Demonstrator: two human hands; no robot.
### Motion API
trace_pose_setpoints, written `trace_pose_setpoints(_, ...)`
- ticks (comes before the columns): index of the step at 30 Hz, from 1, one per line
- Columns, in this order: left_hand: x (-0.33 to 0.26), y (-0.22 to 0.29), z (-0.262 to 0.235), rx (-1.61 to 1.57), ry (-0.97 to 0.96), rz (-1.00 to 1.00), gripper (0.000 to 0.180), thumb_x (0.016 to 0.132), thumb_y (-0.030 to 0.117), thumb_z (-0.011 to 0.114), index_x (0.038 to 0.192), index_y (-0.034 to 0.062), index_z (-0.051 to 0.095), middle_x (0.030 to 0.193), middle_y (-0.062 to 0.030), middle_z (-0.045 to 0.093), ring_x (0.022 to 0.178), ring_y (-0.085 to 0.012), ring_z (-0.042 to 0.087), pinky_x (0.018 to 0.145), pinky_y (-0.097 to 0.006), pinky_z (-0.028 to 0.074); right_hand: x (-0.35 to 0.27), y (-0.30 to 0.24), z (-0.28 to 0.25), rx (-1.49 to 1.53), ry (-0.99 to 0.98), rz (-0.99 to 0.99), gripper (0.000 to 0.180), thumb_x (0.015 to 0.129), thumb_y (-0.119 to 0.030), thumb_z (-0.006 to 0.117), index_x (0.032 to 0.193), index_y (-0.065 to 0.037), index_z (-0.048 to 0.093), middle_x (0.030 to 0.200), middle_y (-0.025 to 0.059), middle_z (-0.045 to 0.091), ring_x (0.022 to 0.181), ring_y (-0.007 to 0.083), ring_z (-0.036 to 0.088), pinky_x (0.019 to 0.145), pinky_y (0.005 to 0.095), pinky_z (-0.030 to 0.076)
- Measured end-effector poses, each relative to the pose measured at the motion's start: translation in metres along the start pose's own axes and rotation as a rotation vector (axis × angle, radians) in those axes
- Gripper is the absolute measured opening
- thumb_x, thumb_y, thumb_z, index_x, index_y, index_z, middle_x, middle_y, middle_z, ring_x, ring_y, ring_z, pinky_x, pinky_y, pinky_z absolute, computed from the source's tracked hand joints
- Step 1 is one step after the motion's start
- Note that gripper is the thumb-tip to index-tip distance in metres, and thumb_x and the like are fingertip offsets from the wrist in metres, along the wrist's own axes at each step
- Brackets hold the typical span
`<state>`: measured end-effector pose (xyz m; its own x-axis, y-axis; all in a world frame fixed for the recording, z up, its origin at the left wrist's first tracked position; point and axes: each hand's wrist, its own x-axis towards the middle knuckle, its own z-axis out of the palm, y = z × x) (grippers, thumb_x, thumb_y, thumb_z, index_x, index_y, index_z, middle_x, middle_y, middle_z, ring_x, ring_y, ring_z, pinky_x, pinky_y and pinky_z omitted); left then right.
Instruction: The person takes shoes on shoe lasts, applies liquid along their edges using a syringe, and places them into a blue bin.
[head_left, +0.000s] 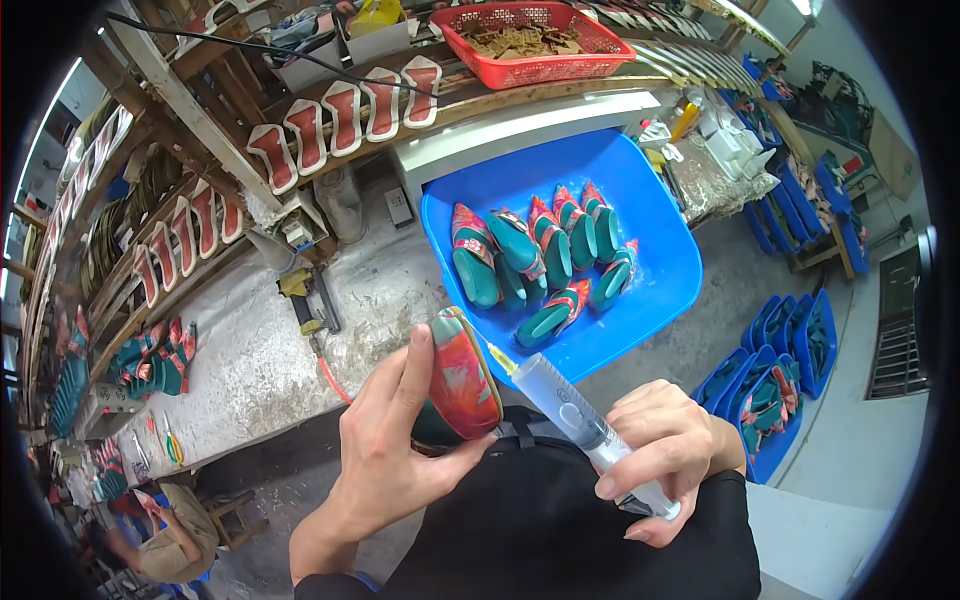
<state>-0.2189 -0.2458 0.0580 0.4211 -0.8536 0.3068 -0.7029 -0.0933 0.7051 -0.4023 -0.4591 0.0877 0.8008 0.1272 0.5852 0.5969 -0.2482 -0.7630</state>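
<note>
here the left hand (pixel 385 450) clasps a red-patterned shoe piece (pixel 462 375) between thumb and fingers (pixel 412 365), held above the lap. the right hand (pixel 665 455) grips a clear syringe (pixel 580 420), its tip just beside the piece. beyond, a blue tray (pixel 660 290) holds teal pieces (pixel 530 265) beside the grey surface (pixel 250 350).

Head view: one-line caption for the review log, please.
Left hand holds a patterned shoe piece while right hand aims a syringe at it above a blue tray.

Blue tray (pixel 660 250); seemingly floral red-teal wedge (pixel 462 375)
</note>
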Motion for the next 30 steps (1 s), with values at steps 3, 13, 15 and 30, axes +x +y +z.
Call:
trace_pose_setpoints(3,0.000,0.000,0.000,0.010,0.002,0.022,0.123,0.060,0.014,0.092,0.158,0.0010,0.020,0.119,-0.0213,0.065,0.104,-0.0345,0.069,0.091,-0.042,0.052,0.000,0.001,-0.001,-0.019,-0.015,0.011,0.047,0.069,-0.024,0.078,0.109,-0.002,0.069,0.075,0.0096,0.062,0.053,0.0240,0.057,0.046,0.0328,0.042)
trace_pose_setpoints(13,-0.004,-0.003,0.004,-0.029,0.006,-0.030,0.122,0.061,0.016,0.092,0.158,-0.0005,0.020,0.122,-0.0224,0.064,0.106,-0.0337,0.068,0.091,-0.040,0.052,-0.001,0.005,-0.001,0.042,-0.025,0.058,0.049,0.068,-0.024,0.077,0.109,0.001,0.067,0.083,0.0114,0.069,0.055,0.0238,0.062,0.048,0.0320,0.048)
trace_pose_setpoints(15,-0.004,-0.004,0.004,-0.042,0.005,-0.038,0.121,0.061,0.017,0.092,0.157,-0.0013,0.020,0.122,-0.0228,0.065,0.106,-0.0330,0.069,0.092,-0.040,0.052,-0.001,0.006,0.002,0.080,-0.001,0.064,0.050,0.068,-0.024,0.077,0.109,0.002,0.066,0.086,0.0123,0.070,0.056,0.0243,0.063,0.049,0.0322,0.050)
trace_pose_setpoints(30,0.002,-0.006,0.007,-0.216,0.062,-0.111,0.119,0.063,0.015,0.091,0.159,0.0027,0.021,0.123,-0.0209,0.064,0.107,-0.0319,0.068,0.090,-0.039,0.054,-0.011,0.002,0.004,0.269,0.072,0.172,0.050,0.067,-0.025,0.076,0.107,0.003,0.064,0.088,0.0134,0.070,0.064,0.0240,0.068,0.057,0.0306,0.054)
